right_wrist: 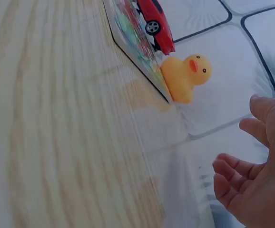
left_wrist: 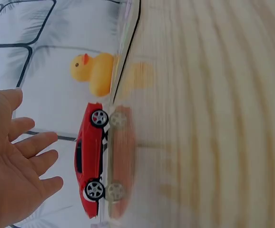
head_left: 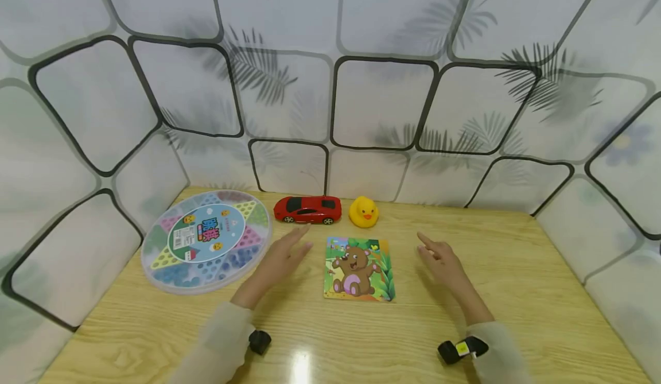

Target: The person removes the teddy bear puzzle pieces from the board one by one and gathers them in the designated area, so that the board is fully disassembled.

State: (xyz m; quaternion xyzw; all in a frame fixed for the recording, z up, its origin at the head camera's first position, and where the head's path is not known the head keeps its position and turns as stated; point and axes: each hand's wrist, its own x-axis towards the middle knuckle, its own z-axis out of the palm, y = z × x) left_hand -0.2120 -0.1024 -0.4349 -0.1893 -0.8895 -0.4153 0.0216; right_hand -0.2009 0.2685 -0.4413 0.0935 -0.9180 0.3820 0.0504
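Note:
A square picture board (head_left: 359, 269) with a cartoon bear lies flat on the table between the two hands. To its left, my left hand (head_left: 279, 260) hovers with fingers spread and nothing in it, its fingertips pointing at the red toy car (head_left: 307, 209). In the left wrist view the palm of that hand (left_wrist: 18, 161) faces the car (left_wrist: 91, 159). My right hand (head_left: 443, 263) is held to the right of the board, fingers loosely bent and empty. A yellow rubber duck (head_left: 364, 212) sits behind the board, beside the car; the right wrist view shows the duck (right_wrist: 185, 78) beyond the board's edge.
A round Chinese checkers box (head_left: 155, 258) with a clear rim lies at the left of the wooden table (head_left: 361, 338), close by the left forearm. Patterned fabric walls (head_left: 382, 103) rise behind and at both sides. Black wrist cameras (head_left: 260, 342) sit at both sleeves.

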